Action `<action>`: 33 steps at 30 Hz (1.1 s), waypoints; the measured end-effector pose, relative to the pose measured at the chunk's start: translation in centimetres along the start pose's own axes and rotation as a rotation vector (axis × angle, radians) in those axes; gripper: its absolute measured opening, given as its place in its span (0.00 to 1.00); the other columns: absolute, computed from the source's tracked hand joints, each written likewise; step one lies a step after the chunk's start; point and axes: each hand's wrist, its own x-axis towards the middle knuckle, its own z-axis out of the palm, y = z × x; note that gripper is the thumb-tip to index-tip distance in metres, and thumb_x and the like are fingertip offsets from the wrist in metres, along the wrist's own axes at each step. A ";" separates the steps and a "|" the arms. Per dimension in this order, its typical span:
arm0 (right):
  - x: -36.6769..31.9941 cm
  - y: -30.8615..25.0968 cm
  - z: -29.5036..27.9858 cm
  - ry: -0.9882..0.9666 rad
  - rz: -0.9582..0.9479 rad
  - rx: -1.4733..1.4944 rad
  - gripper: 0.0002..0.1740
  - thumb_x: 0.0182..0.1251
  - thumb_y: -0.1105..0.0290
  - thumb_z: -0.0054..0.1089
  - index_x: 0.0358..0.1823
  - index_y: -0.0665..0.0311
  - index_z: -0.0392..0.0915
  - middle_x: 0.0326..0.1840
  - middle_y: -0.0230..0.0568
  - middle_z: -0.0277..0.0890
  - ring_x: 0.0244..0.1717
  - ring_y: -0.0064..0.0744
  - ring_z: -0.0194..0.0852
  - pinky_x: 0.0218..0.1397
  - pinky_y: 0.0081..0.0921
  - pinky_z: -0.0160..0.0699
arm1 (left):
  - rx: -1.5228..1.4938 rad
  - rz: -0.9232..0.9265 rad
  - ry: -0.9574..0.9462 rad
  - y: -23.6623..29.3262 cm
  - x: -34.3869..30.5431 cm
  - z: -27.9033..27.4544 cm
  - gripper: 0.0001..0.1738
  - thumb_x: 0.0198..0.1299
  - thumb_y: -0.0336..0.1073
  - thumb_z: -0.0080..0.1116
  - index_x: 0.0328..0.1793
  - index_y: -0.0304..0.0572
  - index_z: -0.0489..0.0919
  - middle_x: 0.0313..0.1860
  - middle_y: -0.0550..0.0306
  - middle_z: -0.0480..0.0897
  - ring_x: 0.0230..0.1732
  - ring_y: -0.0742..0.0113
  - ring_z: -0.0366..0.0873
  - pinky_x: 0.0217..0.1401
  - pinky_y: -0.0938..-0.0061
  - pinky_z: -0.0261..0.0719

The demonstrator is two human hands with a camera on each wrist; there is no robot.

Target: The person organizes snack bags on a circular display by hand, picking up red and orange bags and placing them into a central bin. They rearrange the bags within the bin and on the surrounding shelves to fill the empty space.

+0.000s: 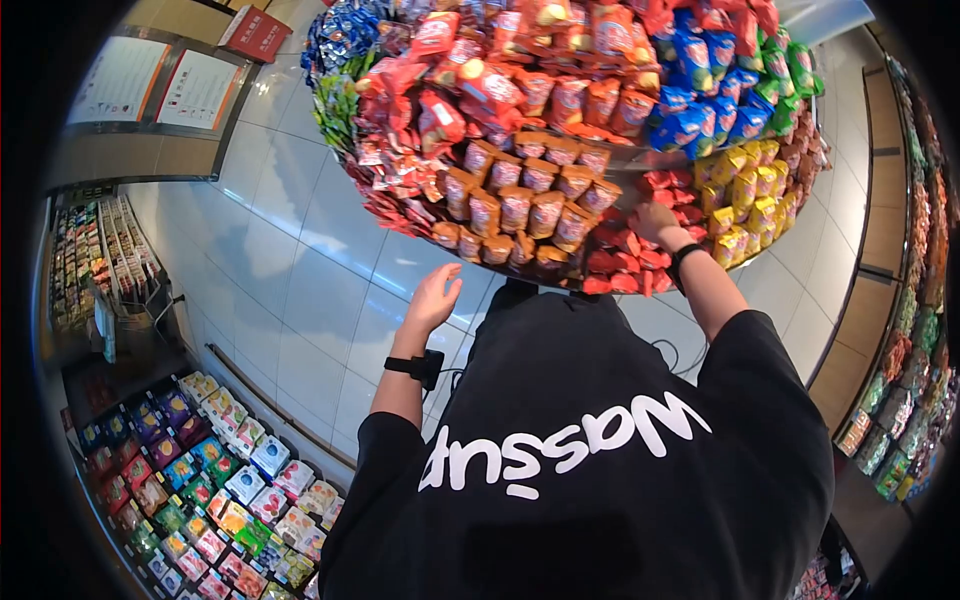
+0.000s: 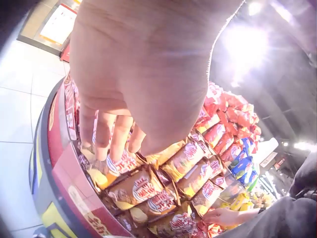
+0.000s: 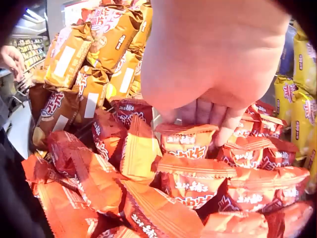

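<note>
My right hand (image 1: 655, 222) reaches down into the red snack packets (image 1: 628, 262) at the near side of a round display. In the right wrist view its fingers (image 3: 203, 111) point down, straight, behind an upright red packet (image 3: 185, 141); the fingertips and thumb are hidden. My left hand (image 1: 435, 298) hangs just outside the display's near edge, fingers loosely bent and nothing in it. Closest to it are brown snack packets (image 1: 515, 210), which stand in rows and also fill the left wrist view below the fingers.
Yellow packets (image 1: 745, 190) stand right of the red ones, with blue packets (image 1: 690, 60) behind. The display's curved rim (image 2: 81, 193) runs along the near side. A shelf of boxed goods (image 1: 240, 490) is at lower left, another shelf (image 1: 915, 300) at far right.
</note>
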 end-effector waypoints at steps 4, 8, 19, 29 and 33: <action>-3.0 -2.6 -1.1 0.002 0.229 0.025 0.24 0.76 0.52 0.46 0.56 0.62 0.82 0.58 0.57 0.82 0.59 0.57 0.81 0.62 0.49 0.81 | -0.014 0.051 0.036 -3.4 0.6 -3.7 0.17 0.67 0.34 0.60 0.60 0.36 0.79 0.55 0.41 0.85 0.55 0.45 0.84 0.58 0.58 0.81; -3.5 -3.3 0.7 0.097 0.267 -0.037 0.22 0.78 0.56 0.46 0.62 0.60 0.77 0.66 0.54 0.76 0.67 0.57 0.74 0.69 0.47 0.75 | 0.045 0.148 0.177 -4.3 2.4 -6.6 0.15 0.66 0.32 0.60 0.57 0.35 0.79 0.52 0.42 0.85 0.54 0.44 0.84 0.56 0.58 0.82; -5.6 -6.0 0.7 0.654 0.213 0.153 0.19 0.69 0.66 0.59 0.59 0.64 0.75 0.61 0.53 0.77 0.61 0.57 0.76 0.65 0.47 0.76 | -0.013 0.435 0.498 6.2 13.8 -11.8 0.14 0.63 0.31 0.64 0.53 0.36 0.78 0.45 0.47 0.82 0.48 0.49 0.84 0.51 0.59 0.82; -5.4 -19.7 -16.1 1.016 -0.064 0.591 0.12 0.70 0.66 0.63 0.47 0.67 0.83 0.46 0.49 0.82 0.48 0.46 0.83 0.53 0.36 0.81 | 0.138 0.081 0.485 7.6 21.0 -10.9 0.40 0.60 0.59 0.65 0.59 0.25 0.73 0.55 0.28 0.80 0.58 0.33 0.80 0.62 0.49 0.77; -0.5 -24.7 -19.6 0.748 0.073 0.740 0.29 0.64 0.47 0.69 0.52 0.69 0.84 0.44 0.50 0.85 0.47 0.44 0.86 0.56 0.36 0.82 | 0.144 -0.024 0.419 8.7 21.7 -11.5 0.39 0.58 0.61 0.67 0.54 0.25 0.76 0.54 0.28 0.81 0.57 0.32 0.81 0.60 0.48 0.78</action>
